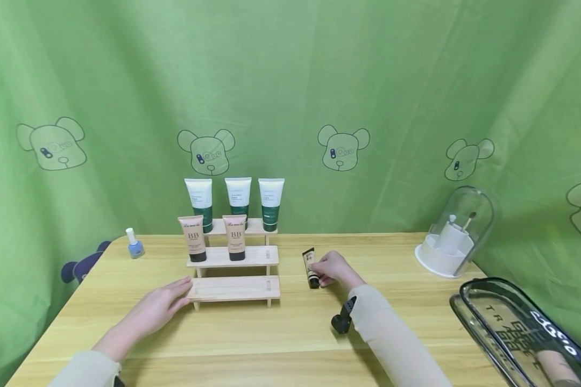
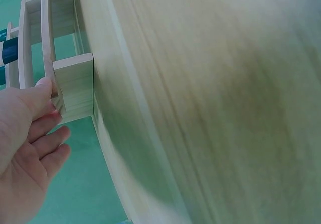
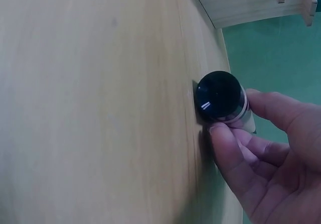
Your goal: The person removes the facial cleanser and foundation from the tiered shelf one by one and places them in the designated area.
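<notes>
My right hand [image 1: 336, 269] pinches a small beige cosmetic tube [image 1: 310, 262] with a black cap and a dark flat end, low over the table right of the stand. In the right wrist view the black cap [image 3: 219, 96] faces the camera, with thumb and fingers around the tube behind it. My left hand [image 1: 160, 303] touches the left end of the bottom step of a three-step wooden stand [image 1: 234, 289], fingers extended. Two pink BB cream tubes [image 1: 236, 239] stand on the middle step. Several white-and-green tubes [image 1: 271, 201] stand on the top step.
A blue nail polish bottle [image 1: 135, 247] stands at the back left. At the back right is a white holder [image 1: 440, 252] with brushes under a clear dome. A clear black-edged bag [image 1: 513, 328] lies at the right edge, with a beige tube [image 1: 557, 365] near its front. A green curtain hangs behind.
</notes>
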A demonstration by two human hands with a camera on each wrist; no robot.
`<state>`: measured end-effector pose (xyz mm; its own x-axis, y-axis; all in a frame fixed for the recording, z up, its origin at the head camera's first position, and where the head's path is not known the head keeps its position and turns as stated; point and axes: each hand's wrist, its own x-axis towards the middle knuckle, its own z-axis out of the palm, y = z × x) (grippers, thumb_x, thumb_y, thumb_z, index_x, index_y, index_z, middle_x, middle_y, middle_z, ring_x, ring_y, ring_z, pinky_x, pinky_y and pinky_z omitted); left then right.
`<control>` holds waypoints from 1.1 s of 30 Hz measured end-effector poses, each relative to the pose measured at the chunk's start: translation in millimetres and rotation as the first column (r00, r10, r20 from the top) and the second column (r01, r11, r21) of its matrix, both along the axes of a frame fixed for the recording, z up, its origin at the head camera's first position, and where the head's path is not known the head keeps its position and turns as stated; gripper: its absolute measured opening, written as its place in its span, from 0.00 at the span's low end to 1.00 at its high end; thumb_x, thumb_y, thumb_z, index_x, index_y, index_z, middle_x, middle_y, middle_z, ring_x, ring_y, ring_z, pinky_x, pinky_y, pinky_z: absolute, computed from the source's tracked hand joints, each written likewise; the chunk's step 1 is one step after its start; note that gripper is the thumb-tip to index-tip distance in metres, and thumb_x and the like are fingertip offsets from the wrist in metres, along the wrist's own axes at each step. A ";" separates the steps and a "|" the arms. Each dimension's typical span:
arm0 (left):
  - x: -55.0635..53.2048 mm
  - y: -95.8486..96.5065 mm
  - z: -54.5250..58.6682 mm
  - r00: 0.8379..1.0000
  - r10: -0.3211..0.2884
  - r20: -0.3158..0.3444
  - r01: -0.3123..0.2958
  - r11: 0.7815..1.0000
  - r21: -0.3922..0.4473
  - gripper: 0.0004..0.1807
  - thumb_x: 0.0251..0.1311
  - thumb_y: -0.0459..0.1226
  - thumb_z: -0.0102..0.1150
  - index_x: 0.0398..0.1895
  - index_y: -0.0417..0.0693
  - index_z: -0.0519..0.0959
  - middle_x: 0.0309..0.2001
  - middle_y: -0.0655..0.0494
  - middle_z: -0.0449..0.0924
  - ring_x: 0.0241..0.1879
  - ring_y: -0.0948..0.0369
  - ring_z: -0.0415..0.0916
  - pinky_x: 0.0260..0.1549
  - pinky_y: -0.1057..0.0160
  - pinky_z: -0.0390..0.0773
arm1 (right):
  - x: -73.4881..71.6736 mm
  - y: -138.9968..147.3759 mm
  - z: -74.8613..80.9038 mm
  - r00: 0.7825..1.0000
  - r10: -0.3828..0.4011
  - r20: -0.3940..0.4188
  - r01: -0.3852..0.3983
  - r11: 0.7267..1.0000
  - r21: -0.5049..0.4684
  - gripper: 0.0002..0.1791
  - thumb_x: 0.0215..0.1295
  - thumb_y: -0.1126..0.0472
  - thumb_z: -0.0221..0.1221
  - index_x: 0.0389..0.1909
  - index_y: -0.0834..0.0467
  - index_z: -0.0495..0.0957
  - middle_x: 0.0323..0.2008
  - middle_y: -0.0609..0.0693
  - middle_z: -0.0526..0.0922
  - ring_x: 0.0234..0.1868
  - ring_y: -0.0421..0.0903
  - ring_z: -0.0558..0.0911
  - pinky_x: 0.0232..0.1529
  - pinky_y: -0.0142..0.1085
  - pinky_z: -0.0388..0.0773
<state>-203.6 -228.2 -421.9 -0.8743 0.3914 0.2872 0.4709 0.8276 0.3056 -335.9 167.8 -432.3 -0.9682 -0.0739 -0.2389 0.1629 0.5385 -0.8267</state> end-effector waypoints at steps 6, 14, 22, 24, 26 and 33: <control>-0.6 0.2 -0.8 1.000 0.002 -0.011 -0.002 1.000 0.004 0.22 0.60 0.36 0.57 0.55 0.34 0.72 0.58 0.39 0.69 0.55 0.44 0.68 0.55 0.45 0.67 | 5.7 1.5 7.5 1.000 0.002 0.008 -0.002 1.000 -0.011 0.10 0.59 0.64 0.60 0.28 0.69 0.75 0.20 0.55 0.77 0.12 0.40 0.74 0.17 0.32 0.80; -0.6 0.2 -3.2 1.000 -0.004 -0.031 0.004 1.000 0.002 0.22 0.59 0.36 0.58 0.55 0.33 0.72 0.57 0.39 0.69 0.54 0.44 0.69 0.54 0.45 0.68 | 6.0 9.3 5.2 1.000 -0.003 0.023 0.004 0.999 -0.031 0.11 0.60 0.63 0.59 0.33 0.71 0.75 0.22 0.57 0.77 0.14 0.41 0.76 0.18 0.32 0.80; 1.0 1.0 -0.2 1.000 -0.002 -0.016 0.002 1.000 0.006 0.22 0.59 0.36 0.57 0.55 0.33 0.72 0.58 0.39 0.69 0.55 0.44 0.69 0.54 0.45 0.67 | 6.7 13.1 1.5 1.000 -0.010 0.029 0.012 0.998 -0.068 0.13 0.60 0.64 0.59 0.38 0.73 0.76 0.24 0.58 0.78 0.15 0.42 0.77 0.19 0.32 0.81; 1.0 0.8 0.4 1.000 -0.001 -0.011 0.001 1.000 0.003 0.22 0.60 0.36 0.57 0.55 0.33 0.72 0.58 0.39 0.69 0.55 0.44 0.68 0.54 0.45 0.67 | 7.2 13.8 1.4 1.000 -0.007 0.025 0.009 0.997 -0.071 0.13 0.61 0.64 0.59 0.38 0.73 0.76 0.25 0.58 0.79 0.15 0.42 0.77 0.19 0.32 0.81; 0.8 0.8 0.9 1.000 -0.001 -0.005 0.001 1.000 0.003 0.22 0.60 0.36 0.57 0.56 0.33 0.72 0.58 0.39 0.68 0.55 0.44 0.68 0.55 0.45 0.67 | 7.4 15.0 1.3 1.000 0.000 0.022 0.002 0.997 -0.079 0.13 0.61 0.64 0.59 0.38 0.73 0.75 0.25 0.58 0.79 0.15 0.41 0.77 0.19 0.32 0.81; 0.7 0.7 1.2 1.000 0.000 -0.004 0.000 1.000 0.003 0.22 0.60 0.36 0.57 0.55 0.33 0.72 0.58 0.39 0.68 0.55 0.43 0.68 0.55 0.44 0.67 | 12.8 22.4 12.5 0.992 0.119 -0.031 -0.121 0.988 -0.099 0.13 0.60 0.64 0.59 0.38 0.71 0.74 0.24 0.57 0.78 0.20 0.44 0.78 0.23 0.33 0.82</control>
<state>-202.9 -227.5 -420.7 -0.8732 0.3904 0.2919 0.4720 0.8266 0.3064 -323.1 190.2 -419.8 -0.9563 -0.2126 -0.2006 0.0811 0.4666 -0.8808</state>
